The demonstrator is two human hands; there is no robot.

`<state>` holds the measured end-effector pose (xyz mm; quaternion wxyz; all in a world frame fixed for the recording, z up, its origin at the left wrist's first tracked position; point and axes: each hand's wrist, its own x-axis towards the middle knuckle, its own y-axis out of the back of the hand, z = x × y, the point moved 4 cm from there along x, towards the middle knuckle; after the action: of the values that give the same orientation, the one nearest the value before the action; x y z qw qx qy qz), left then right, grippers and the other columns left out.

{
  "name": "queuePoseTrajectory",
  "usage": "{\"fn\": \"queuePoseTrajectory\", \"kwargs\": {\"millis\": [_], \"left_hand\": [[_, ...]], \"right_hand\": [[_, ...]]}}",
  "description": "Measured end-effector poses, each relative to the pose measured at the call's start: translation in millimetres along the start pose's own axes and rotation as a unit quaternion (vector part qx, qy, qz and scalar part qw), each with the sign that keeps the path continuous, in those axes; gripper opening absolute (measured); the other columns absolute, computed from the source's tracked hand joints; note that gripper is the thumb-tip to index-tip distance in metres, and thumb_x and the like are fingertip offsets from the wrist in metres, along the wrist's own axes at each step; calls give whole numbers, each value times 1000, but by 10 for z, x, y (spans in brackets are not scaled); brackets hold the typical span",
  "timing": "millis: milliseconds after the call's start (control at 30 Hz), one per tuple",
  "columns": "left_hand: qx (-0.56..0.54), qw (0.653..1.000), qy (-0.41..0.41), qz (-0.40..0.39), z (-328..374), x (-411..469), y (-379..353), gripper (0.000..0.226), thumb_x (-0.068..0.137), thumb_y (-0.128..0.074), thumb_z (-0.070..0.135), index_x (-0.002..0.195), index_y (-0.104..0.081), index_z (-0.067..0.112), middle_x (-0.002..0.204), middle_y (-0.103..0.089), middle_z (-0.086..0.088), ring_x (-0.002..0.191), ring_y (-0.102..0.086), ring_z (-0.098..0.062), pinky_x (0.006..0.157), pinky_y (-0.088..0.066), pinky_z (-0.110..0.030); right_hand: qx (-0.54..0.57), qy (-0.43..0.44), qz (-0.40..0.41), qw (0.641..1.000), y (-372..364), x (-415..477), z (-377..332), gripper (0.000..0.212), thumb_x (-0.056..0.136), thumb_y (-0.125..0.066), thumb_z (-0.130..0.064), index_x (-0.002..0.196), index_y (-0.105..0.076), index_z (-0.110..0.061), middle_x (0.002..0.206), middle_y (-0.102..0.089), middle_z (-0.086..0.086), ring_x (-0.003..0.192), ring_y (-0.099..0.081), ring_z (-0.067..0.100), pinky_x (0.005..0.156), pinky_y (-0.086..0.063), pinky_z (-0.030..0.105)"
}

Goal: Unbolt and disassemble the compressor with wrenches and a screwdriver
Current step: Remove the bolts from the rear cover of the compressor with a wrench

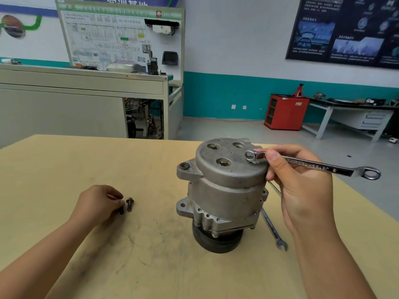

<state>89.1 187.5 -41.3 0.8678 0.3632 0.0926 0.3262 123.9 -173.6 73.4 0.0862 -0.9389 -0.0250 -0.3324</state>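
View from a head-worn camera, looking down at a tan table (108,244) in a workshop. A grey metal compressor (222,190) stands upright on the table, a little right of centre, with its black pulley end down and its round cover facing up. Two hex bolt heads show on the cover, one at the far left (213,146) and one nearer (223,162), with an open threaded port (238,145) at the far side.

The right hand (302,186) grips a shiny ring wrench (313,165), thumb and fingers curled round the shaft close to its left end. That ring end (250,156) rests on the right side of the cover, over what looks like a third bolt head. The rest of the wrench sticks out to the right, past the compressor.

The left hand (99,201) rests on the table well to the left of the compressor, its fingertips pinching a dark bolt (121,210) against the surface. A second bolt (130,203) lies just beside it, to the right.

A second wrench (272,229) lies flat on the table just right of the compressor, partly hidden by the right hand, open jaw end nearest the viewer.

Beyond the table are a grey workbench (64,100), a wiring training board (121,37), a red cabinet (287,111) and a dark wall poster (345,29).
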Motion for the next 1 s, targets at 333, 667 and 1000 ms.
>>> {"fn": "queuePoseTrajectory", "kwargs": {"millis": [333,667,1000], "left_hand": [[21,999,-30,-15,65,-113,-53,17,80,-75,22,94,-67,17,87,-69,2,77,-59,-13,58,-37,-24],[85,993,-75,-38,153,-121,-298,44,77,-78,26,118,-65,21,115,-66,-2,106,-58,-21,76,-35,-24],[64,993,-95,-13,478,-19,-636,37,83,-61,7,120,-63,9,117,-67,-7,109,-58,-23,81,-40,-21]], "right_hand": [[-46,-22,-40,998,-25,20,-91,13,76,-61,-37,77,-73,-32,79,-70,10,58,-51,9,72,-51,35],[-53,-32,-19,998,16,71,-102,45,78,-44,-64,69,-69,-28,70,-64,-5,63,-56,8,71,-51,30],[-60,-77,-34,995,92,118,-185,31,77,-56,-44,77,-53,-13,45,-45,-3,50,-46,10,57,-43,25]]}}
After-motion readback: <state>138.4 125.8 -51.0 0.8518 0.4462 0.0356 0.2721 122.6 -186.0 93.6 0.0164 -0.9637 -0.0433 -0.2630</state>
